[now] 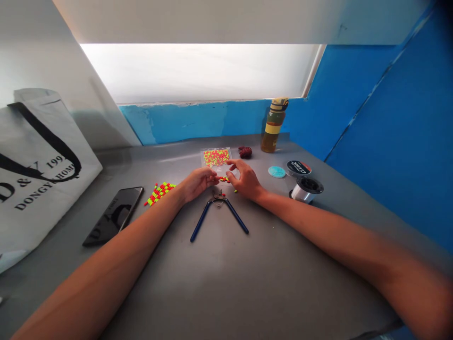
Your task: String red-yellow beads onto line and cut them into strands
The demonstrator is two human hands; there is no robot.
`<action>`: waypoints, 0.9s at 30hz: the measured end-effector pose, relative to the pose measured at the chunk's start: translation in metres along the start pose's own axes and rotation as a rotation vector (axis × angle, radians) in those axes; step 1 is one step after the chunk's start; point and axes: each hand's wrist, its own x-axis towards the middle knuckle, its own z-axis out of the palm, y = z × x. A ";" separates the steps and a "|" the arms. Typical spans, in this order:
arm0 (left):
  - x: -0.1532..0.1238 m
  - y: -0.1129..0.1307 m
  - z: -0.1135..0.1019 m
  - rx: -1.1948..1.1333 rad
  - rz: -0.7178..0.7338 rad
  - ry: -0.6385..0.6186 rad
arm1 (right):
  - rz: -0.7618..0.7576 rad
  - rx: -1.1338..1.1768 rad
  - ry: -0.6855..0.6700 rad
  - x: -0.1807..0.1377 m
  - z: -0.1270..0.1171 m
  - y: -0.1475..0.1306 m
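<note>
My left hand (198,184) is closed in a pinch at one end of a short row of red and yellow-green beads (224,179). Any thread there is too thin to see. Thumb and forefinger of my right hand (245,180) are apart, close to the row's other end. Just behind both hands lies a clear bag of loose beads (216,157). Pliers with blue handles (219,208) rest spread on the table in front, a red bead by their jaws. Beside my left wrist is a flat piece of red and yellow-green beadwork (160,193), partly covered by the forearm.
On the grey table (226,278), a black phone (115,215) and a white bag (46,174) are at left. A spool of clear line (306,190), round labels (276,171), a bottle (273,125) and a dark red bundle (245,152) stand or lie on the right.
</note>
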 end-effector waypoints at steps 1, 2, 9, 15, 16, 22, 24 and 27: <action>0.000 0.000 0.000 0.007 0.003 -0.001 | -0.019 0.013 0.000 0.000 0.000 -0.001; 0.000 0.000 0.001 0.017 0.008 -0.003 | -0.036 0.021 -0.002 0.000 0.000 -0.002; -0.002 -0.001 0.001 0.088 0.044 -0.057 | -0.072 0.035 -0.013 0.002 -0.001 -0.001; -0.003 -0.001 0.000 0.117 0.054 -0.085 | -0.057 0.082 -0.039 0.003 -0.004 -0.007; -0.003 -0.001 0.001 0.116 0.053 -0.084 | -0.045 0.099 -0.038 0.003 -0.004 -0.008; -0.002 -0.003 0.001 0.127 0.041 -0.073 | 0.192 0.204 0.062 0.006 -0.007 -0.008; -0.002 -0.003 0.000 0.145 0.042 -0.076 | 0.283 0.206 0.083 0.008 -0.008 -0.005; -0.002 -0.003 0.000 0.167 0.043 -0.090 | 0.374 0.221 0.091 0.009 -0.008 -0.001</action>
